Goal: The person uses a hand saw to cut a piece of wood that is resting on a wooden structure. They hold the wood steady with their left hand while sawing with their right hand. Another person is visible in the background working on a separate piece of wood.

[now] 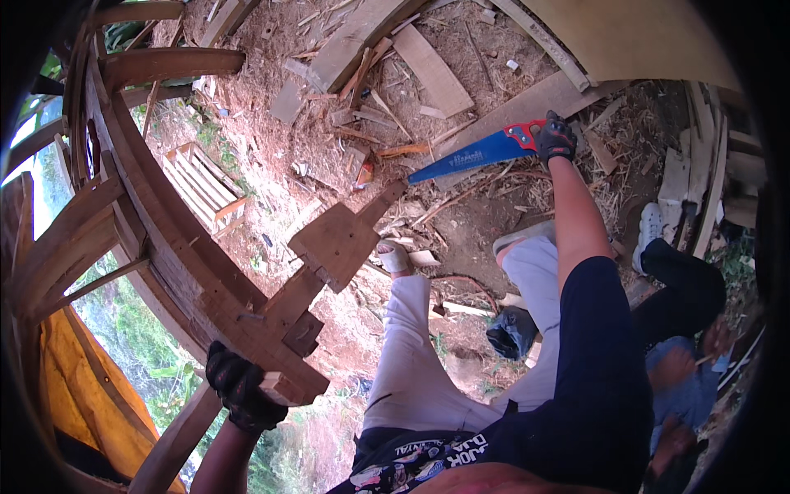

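Note:
My right hand (556, 137), in a dark glove, is closed round the red handle of a hand saw (473, 159). The blue blade points left, its tip close to the narrow end of a jutting wooden piece (336, 240); whether they touch I cannot tell. That piece has a broad block in its middle and joins a thick curved timber beam (263, 344) at the lower left. On the beam's near end rests my gloved left hand (244, 391), fingers curled round the wood.
Curved ribs (173, 66) rise along the left side, with an orange tarp (95, 379) below. Planks (432, 70) and wood scraps litter the ground ahead. A slatted crate (202, 185) lies beyond the beam. At right sits another person (679, 284), near stacked boards (704, 165).

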A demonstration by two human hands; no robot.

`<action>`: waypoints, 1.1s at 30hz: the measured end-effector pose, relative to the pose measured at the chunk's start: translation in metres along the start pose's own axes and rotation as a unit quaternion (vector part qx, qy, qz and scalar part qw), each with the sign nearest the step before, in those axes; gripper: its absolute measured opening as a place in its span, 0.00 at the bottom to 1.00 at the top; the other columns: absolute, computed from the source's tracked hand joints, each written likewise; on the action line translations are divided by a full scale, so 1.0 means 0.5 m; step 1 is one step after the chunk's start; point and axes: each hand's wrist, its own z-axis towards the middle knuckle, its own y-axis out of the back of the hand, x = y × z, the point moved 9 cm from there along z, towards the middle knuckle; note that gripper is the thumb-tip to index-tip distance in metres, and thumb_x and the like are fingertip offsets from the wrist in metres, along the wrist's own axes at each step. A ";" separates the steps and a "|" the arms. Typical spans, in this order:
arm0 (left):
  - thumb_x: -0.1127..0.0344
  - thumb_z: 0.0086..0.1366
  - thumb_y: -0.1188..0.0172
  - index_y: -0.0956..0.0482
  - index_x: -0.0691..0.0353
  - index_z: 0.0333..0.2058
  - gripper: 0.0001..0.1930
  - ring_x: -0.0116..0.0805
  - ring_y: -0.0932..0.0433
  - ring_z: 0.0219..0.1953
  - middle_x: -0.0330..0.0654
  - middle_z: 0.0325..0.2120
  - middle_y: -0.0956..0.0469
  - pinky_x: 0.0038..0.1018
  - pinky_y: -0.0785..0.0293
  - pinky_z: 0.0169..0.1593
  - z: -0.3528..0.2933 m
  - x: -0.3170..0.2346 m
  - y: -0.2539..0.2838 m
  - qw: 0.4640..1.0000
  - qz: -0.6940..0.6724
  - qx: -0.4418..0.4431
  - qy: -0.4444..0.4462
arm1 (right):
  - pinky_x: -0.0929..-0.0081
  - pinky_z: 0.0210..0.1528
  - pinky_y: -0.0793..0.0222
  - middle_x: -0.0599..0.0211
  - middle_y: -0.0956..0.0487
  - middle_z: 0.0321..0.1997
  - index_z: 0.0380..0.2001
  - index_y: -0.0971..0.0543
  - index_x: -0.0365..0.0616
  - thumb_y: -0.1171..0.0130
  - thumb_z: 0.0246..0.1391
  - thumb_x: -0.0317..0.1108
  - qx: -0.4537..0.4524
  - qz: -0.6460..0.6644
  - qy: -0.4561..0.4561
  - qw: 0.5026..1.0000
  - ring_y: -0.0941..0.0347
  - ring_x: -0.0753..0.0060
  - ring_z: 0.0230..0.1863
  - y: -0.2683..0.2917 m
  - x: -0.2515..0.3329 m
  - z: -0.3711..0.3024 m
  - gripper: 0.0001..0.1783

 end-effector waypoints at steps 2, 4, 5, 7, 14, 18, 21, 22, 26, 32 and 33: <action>0.51 0.59 0.25 0.25 0.57 0.50 0.27 0.52 0.24 0.43 0.47 0.41 0.25 0.57 0.26 0.51 0.020 0.007 0.010 0.999 -0.028 -0.016 -0.017 | 0.51 0.64 0.20 0.48 0.13 0.62 0.61 0.15 0.49 0.34 0.61 0.46 0.065 0.077 -0.031 0.994 0.16 0.44 0.64 -0.017 -0.050 -0.029 0.27; 0.46 0.55 0.20 0.23 0.57 0.53 0.33 0.54 0.23 0.47 0.47 0.44 0.24 0.59 0.26 0.55 0.090 0.015 0.023 0.994 -0.069 -0.044 -0.069 | 0.59 0.60 0.19 0.50 0.12 0.54 0.53 0.11 0.42 0.29 0.55 0.39 0.208 0.127 0.013 0.970 0.15 0.46 0.60 -0.076 -0.136 -0.061 0.23; 0.44 0.53 0.18 0.22 0.57 0.54 0.36 0.55 0.23 0.49 0.47 0.45 0.24 0.59 0.26 0.58 0.098 0.005 0.026 0.994 -0.068 -0.055 -0.070 | 0.58 0.58 0.19 0.50 0.12 0.52 0.51 0.11 0.42 0.28 0.52 0.39 0.192 0.199 0.096 0.956 0.14 0.46 0.57 -0.038 -0.099 -0.104 0.23; 0.41 0.48 0.13 0.24 0.57 0.57 0.44 0.56 0.23 0.52 0.47 0.47 0.24 0.58 0.27 0.62 0.093 -0.018 0.027 0.996 -0.027 -0.063 -0.048 | 0.57 0.54 0.20 0.50 0.11 0.47 0.48 0.10 0.43 0.25 0.47 0.36 0.196 0.353 0.179 0.897 0.14 0.46 0.50 0.034 -0.042 -0.270 0.22; 0.42 0.54 0.15 0.22 0.61 0.58 0.41 0.61 0.24 0.61 0.52 0.54 0.22 0.60 0.29 0.67 0.056 -0.024 0.045 0.982 -0.039 -0.172 -0.062 | 0.56 0.42 0.24 0.59 0.16 0.34 0.39 0.19 0.44 0.26 0.47 0.26 -0.067 0.412 0.121 0.901 0.17 0.54 0.38 0.319 0.007 -0.837 0.15; 0.42 0.60 0.20 0.22 0.63 0.59 0.38 0.62 0.25 0.62 0.56 0.55 0.22 0.58 0.30 0.69 0.052 -0.030 0.060 0.978 -0.043 -0.187 -0.082 | 0.63 0.41 0.22 0.59 0.13 0.40 0.55 0.16 0.45 0.32 0.48 0.22 -0.100 0.609 -0.064 0.785 0.17 0.63 0.37 0.317 -0.053 -1.060 0.27; 0.45 0.68 0.28 0.24 0.61 0.64 0.34 0.61 0.26 0.64 0.56 0.59 0.22 0.57 0.33 0.71 0.049 -0.024 0.052 0.976 -0.039 -0.191 -0.096 | 0.66 0.45 0.20 0.57 0.12 0.48 0.68 0.19 0.46 0.35 0.48 0.22 -0.162 0.570 -0.107 0.799 0.16 0.63 0.40 0.359 -0.054 -1.203 0.39; 0.44 0.68 0.29 0.23 0.62 0.63 0.34 0.61 0.26 0.64 0.56 0.58 0.22 0.57 0.33 0.71 0.052 -0.023 0.051 0.974 -0.048 -0.199 -0.100 | 0.66 0.46 0.20 0.56 0.12 0.50 0.70 0.20 0.46 0.36 0.48 0.21 -0.185 0.559 -0.100 0.802 0.15 0.63 0.42 0.374 -0.058 -1.237 0.40; 0.41 0.68 0.29 0.21 0.62 0.61 0.34 0.61 0.26 0.65 0.57 0.59 0.21 0.56 0.32 0.70 0.052 -0.003 0.019 0.979 -0.039 -0.172 -0.100 | 0.64 0.55 0.19 0.51 0.13 0.58 0.71 0.22 0.39 0.38 0.44 0.21 -0.257 0.585 -0.049 0.768 0.14 0.60 0.53 0.497 -0.004 -1.397 0.44; 0.42 0.70 0.33 0.18 0.64 0.57 0.30 0.60 0.24 0.61 0.56 0.56 0.19 0.54 0.30 0.68 -0.025 0.021 0.055 0.961 -0.020 -0.233 -0.151 | 0.63 0.58 0.19 0.51 0.13 0.61 0.71 0.23 0.41 0.37 0.47 0.23 -0.344 0.553 -0.014 0.759 0.14 0.55 0.57 0.571 0.014 -1.552 0.42; 0.41 0.71 0.33 0.18 0.64 0.57 0.31 0.60 0.24 0.61 0.55 0.56 0.19 0.54 0.30 0.68 -0.032 0.031 0.055 0.959 -0.020 -0.236 -0.157 | 0.63 0.59 0.19 0.52 0.14 0.62 0.70 0.22 0.41 0.38 0.47 0.23 -0.347 0.563 -0.013 0.750 0.15 0.55 0.58 0.573 0.021 -1.570 0.41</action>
